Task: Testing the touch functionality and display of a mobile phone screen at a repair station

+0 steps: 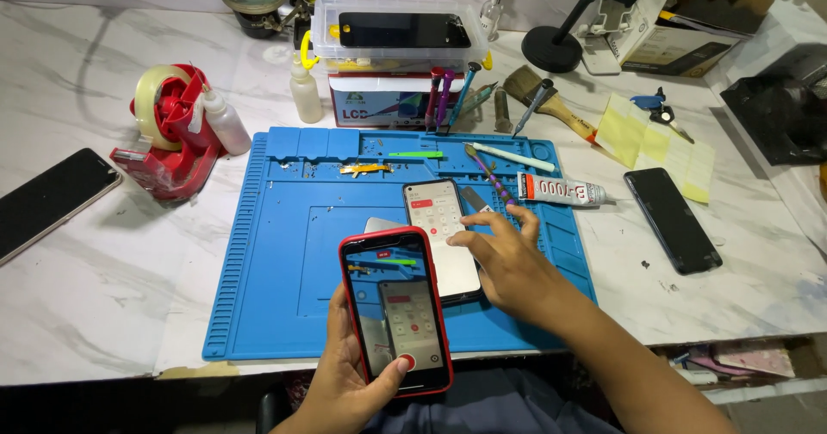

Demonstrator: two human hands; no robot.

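One view only, from a camera worn on the person's head, looking steeply down and forward over a white marble-patterned worktable [103,296]. It sits close: the blue silicone repair mat [284,253] fills the middle of the frame, and the left hand [345,382] and right hand [508,262] enter from the bottom edge (forearms cut off by it). The far table edge, with its clear plastic box [401,34], lies along the top. The wide lens bends the outer edges slightly.

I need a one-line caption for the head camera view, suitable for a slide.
Left hand holds a red phone filming a lit phone that the right hand taps on a blue mat.
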